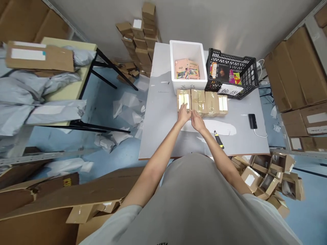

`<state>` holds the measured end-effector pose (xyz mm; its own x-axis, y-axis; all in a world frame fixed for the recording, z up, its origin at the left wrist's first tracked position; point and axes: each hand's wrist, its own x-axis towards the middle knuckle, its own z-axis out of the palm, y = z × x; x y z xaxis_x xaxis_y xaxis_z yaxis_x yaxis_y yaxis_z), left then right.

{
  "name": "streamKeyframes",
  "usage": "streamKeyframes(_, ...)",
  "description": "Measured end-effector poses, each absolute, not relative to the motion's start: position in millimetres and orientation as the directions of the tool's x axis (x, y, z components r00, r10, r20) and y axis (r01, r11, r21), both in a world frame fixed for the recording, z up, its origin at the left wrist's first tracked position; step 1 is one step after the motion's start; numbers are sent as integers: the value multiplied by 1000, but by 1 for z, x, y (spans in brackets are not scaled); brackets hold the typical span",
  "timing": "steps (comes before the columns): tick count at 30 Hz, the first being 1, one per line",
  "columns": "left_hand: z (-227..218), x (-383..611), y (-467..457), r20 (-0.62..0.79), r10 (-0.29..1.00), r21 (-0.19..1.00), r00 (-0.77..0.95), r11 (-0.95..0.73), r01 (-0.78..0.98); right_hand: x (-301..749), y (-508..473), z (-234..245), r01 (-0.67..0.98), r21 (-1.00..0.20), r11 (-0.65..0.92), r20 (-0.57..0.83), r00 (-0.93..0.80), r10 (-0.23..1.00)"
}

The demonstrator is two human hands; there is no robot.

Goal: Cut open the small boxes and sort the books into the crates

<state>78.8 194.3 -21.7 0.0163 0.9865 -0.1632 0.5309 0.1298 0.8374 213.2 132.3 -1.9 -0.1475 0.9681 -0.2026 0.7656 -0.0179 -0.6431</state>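
Observation:
A row of taped cardboard boxes stands on the grey table (pixel 158 126). At its left end, my left hand (pixel 184 115) rests on a small cardboard box (pixel 181 96), its fingers over the white label and near edge. Beside it, my right hand (pixel 197 121) has its fingers closed at the box's near right corner, touching or almost touching my left hand. Whatever is between the right fingertips is too small to make out. More taped boxes (pixel 211 101) continue to the right. A yellow and black utility knife (pixel 218 139) lies right of my right hand.
Behind the boxes stand a white foam box (pixel 188 83) with pink packages and a black plastic crate (pixel 247 76) with colourful packs. A phone (pixel 252 121) lies on the right with its cable. Opened cardboard boxes (pixel 265 173) pile up at lower right; a side table (pixel 85 73) holds wrapped parcels.

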Motion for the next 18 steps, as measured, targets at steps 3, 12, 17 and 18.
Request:
streamKeyframes(3, -28, 93, 212, -279, 960, 778, -18, 237, 582, 213, 138, -5, 855, -512, -86, -336, -107, 936)
streamKeyframes(12, -48, 78, 220, -286, 910, 707, -301, 412, 575, 207, 137, -11, 923, -342, -174, -484, -14, 875)
streamKeyframes(17, -37, 33, 237, -359, 896, 771, -262, 443, 457, 198, 148, -2, 932, -311, -184, -521, -5, 853)
streamKeyframes(18, -34, 26, 238, -356, 901, 779, -250, 433, 452, 196, 148, 0, 932, -311, -188, -525, -3, 851)
